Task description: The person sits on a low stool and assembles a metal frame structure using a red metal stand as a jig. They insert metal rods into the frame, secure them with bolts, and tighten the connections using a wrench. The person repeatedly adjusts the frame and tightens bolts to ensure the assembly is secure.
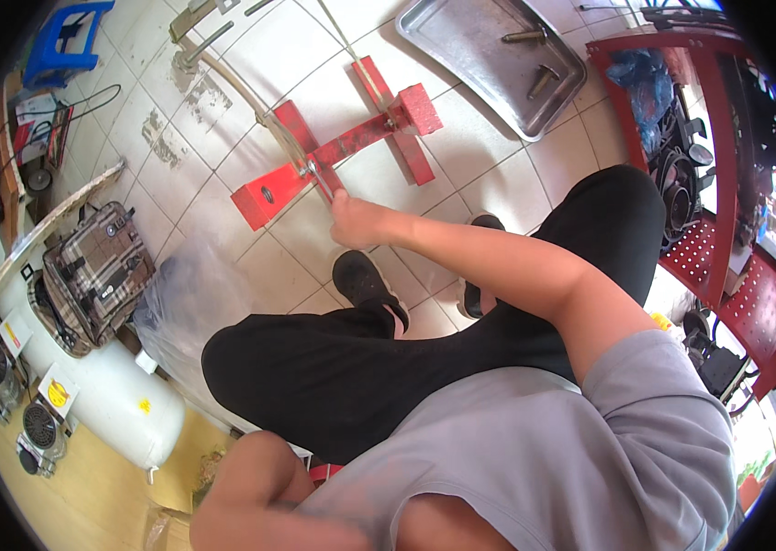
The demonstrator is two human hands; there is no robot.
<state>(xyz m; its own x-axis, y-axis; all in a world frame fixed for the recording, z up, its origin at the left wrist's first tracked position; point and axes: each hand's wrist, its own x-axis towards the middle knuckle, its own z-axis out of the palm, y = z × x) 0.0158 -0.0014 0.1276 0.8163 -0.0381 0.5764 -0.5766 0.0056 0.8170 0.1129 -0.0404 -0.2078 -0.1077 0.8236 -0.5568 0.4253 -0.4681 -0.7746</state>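
Observation:
A red cross-shaped metal stand (pixel 351 140) lies on the tiled floor in front of my feet. A thin pale metal bar (pixel 264 115) runs from its centre up and left across the tiles. My right hand (pixel 356 222) reaches forward over my black trousers and is closed on the near end of that bar, right at the stand's centre. My left arm is bent at the lower left, and my left hand (pixel 319 531) is a blur against my grey shirt. I cannot tell whether it holds anything.
A steel tray (pixel 461 37) with two bolts lies beyond the stand. A red metal rack (pixel 727 248) with parts stands at the right. At the left are a plaid bag (pixel 99 271), a white compressor tank (pixel 108 390), a clear plastic bag (pixel 188 308) and a blue stool (pixel 66 37).

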